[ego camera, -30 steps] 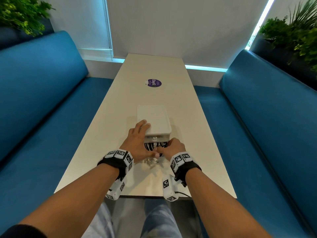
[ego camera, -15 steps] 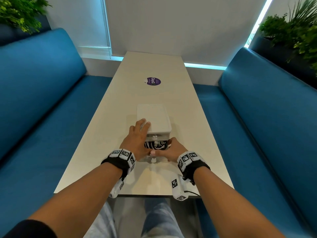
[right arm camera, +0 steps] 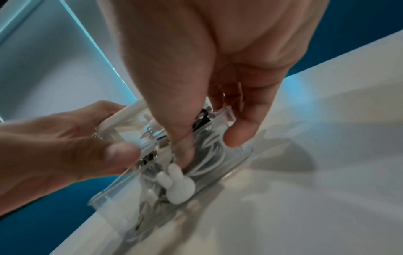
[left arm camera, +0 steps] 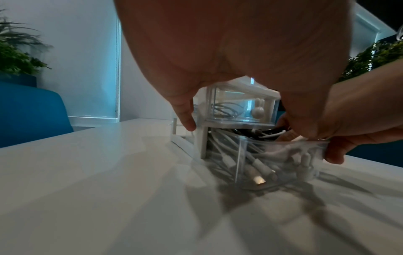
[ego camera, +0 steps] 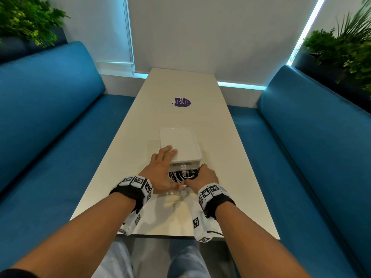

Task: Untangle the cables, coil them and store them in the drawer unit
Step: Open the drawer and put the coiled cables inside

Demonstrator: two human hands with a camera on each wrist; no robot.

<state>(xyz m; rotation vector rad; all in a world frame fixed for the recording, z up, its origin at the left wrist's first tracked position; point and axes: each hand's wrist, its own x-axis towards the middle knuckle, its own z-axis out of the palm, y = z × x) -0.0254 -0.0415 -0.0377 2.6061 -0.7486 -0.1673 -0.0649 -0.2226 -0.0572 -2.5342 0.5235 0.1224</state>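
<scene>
A white drawer unit (ego camera: 180,145) stands on the table (ego camera: 180,87). Its clear lower drawer (left arm camera: 281,163) is pulled out toward me and is filled with coiled white and black cables (ego camera: 183,174). The upper drawer (left arm camera: 242,108), with a rabbit knob, is shut and holds a coil. My left hand (ego camera: 166,169) lies with straight fingers (ego camera: 170,151) on the unit's top, its thumb (right arm camera: 122,151) on the lower drawer's rim. My right hand (ego camera: 201,173) pinches that drawer's right wall, thumb (right arm camera: 185,155) inside on the cables, a finger (right arm camera: 237,134) outside.
A purple round sticker (ego camera: 182,102) lies farther along the table. Blue benches (ego camera: 50,117) (ego camera: 321,137) run down both sides. Plants (ego camera: 26,21) stand behind the backrests. The table's near edge (ego camera: 172,236) is just behind my wrists.
My right wrist has swung out to the right, along the drawer's right side. The left hand has stayed on the unit and the lower drawer is still out.
</scene>
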